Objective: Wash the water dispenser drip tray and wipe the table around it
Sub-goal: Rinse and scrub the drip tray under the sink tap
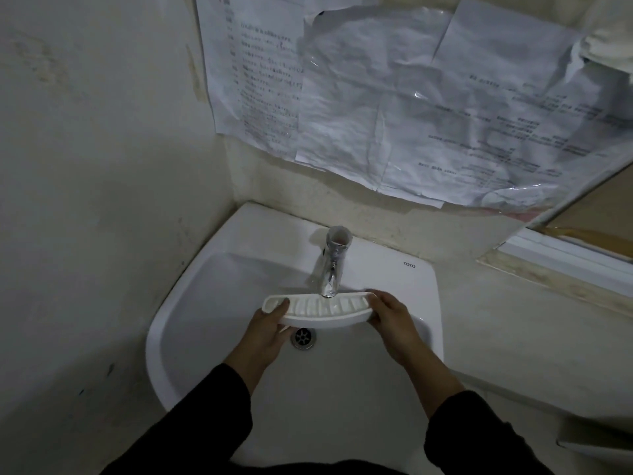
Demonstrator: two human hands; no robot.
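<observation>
Left hand (pixel 270 325) grips the left end of the drip tray (pixel 318 309), thumb lying on its top. Right hand (pixel 390 315) grips the right end, fingers curled round the rim. Tray white, long, slotted top facing up, held level at frame centre, over the sink (pixel 191 303) and just under the tap (pixel 330 265) spout. Cannot tell whether water runs.

Sink basin white; drain (pixel 303 337) shows just below the tray. Wall close along the sink's left edge. Pale counter (pixel 496 320) spreads right of the sink. Crumpled papers (pixel 411 97) on the wall, upper frame.
</observation>
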